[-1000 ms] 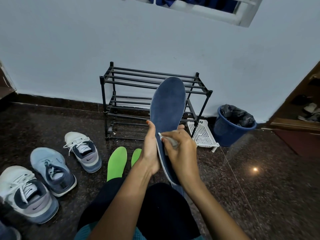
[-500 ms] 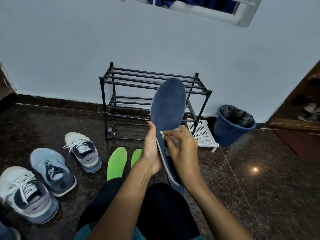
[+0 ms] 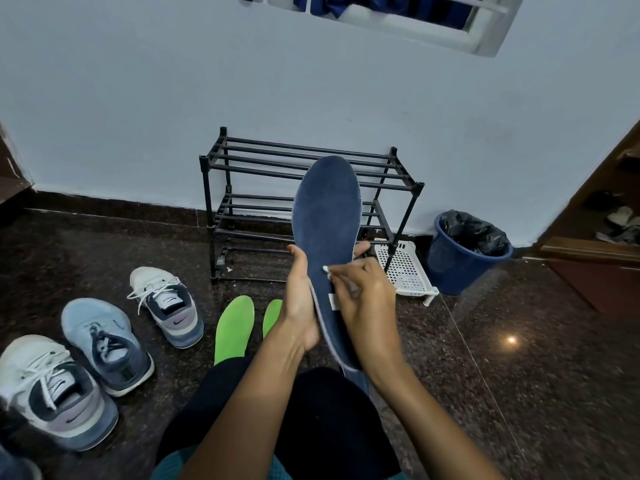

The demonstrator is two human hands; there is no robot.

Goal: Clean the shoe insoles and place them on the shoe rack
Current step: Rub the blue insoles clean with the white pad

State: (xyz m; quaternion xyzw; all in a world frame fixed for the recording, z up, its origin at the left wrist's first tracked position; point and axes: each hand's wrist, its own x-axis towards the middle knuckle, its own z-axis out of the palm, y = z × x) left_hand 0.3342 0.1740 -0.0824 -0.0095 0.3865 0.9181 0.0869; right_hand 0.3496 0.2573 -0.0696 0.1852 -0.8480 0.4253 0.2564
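I hold a dark blue insole [image 3: 325, 216] upright in front of me, toe end up. My left hand [image 3: 299, 299] grips its lower left edge, thumb in front and fingers behind. My right hand [image 3: 363, 299] pinches a small white wipe [image 3: 330, 285] and presses it against the insole's middle. Two green insoles [image 3: 233, 329] lie on the floor just beyond my knee, the right one partly hidden by my left arm. The black shoe rack [image 3: 304, 168] stands bare against the wall behind the insole.
Three sneakers [image 3: 104, 341] sit on the dark granite floor at my left. A white perforated plastic tray [image 3: 405, 268] leans by the rack's right leg. A blue bin [image 3: 464, 258] with a black liner stands to the right, near a wooden door frame.
My right hand with the wipe has slid slightly upward along the insole. The insole stays upright in my left hand.
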